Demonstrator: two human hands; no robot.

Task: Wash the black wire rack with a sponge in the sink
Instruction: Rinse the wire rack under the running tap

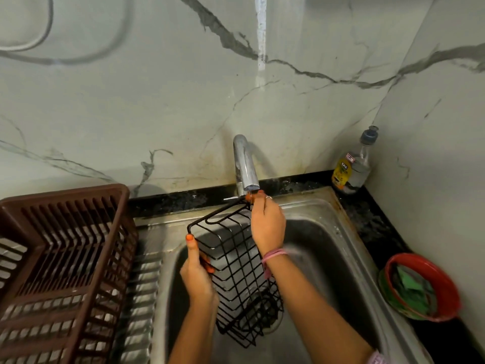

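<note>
Steel sink (328,232) set in a black stone worktop (367,219), marble-pattern wall behind. Brown plastic dish basket (65,258) on the drainboard at the sink's left edge. Black wire rack (236,271) held tilted over the basin, far corner up under the chrome tap (245,166), near end low by the drain. Left hand (196,274) grips the rack's left edge, thumb straight along the wire, fingers curled through the grid. Right hand (267,224) pinches the far top corner just below the spout. Red bowl (422,287) with green scrub pads at the worktop's right edge. Clear soap bottle (353,164) in the back right corner.
</note>
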